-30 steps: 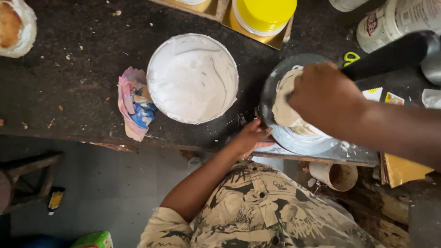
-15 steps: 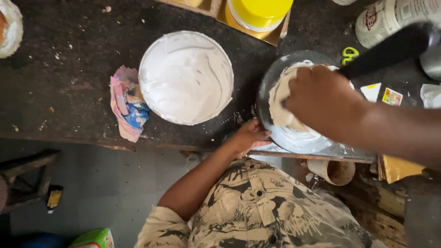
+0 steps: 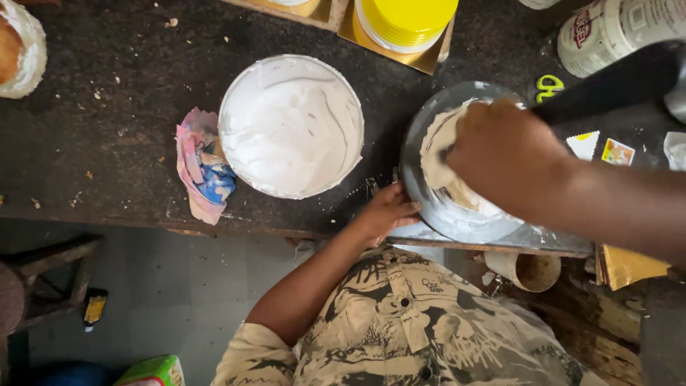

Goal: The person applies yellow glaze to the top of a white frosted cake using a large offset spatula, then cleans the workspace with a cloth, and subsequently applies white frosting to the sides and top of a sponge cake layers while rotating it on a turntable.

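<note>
Dark stone-like counter [image 3: 107,143], speckled w/ crumbs, carries everything. Right hand [image 3: 511,157] sits over a round metal pan [image 3: 429,207] near the counter's front edge, fist clenched, fingers curled around sth pressed into the pale dough-like paste [image 3: 439,154] inside the pan; what exactly it grips is hidden by the hand. Forearm runs off to the right edge of view. Left hand [image 3: 386,211] rests at the pan's left rim, fingers loosely bent and touching the rim + counter edge, not wrapped round anything.

Just left of the pan, apart from it: a big round white tub [image 3: 289,125] full of smooth white cream, w/ swirl marks on top. Beside the tub's left side lies a crumpled pink-and-blue cloth [image 3: 202,168], touching or nearly touching the tub wall, can't tell which.

Back of counter: yellow lid [image 3: 404,20] on a white container standing on a gold card. Top right: a white printed can [image 3: 614,32] lying on its side, and a black handle-like bar [image 3: 614,82] crossing above the right hand. Green scissor handles [image 3: 549,87] peek out next to the pan's far rim. Small stickers [image 3: 602,149] lie to the right.

Under the counter edge: paper cup [image 3: 525,268]. Person wears a beige patterned shirt [image 3: 414,329]. Floor at left: wooden stool [image 3: 43,279].
</note>
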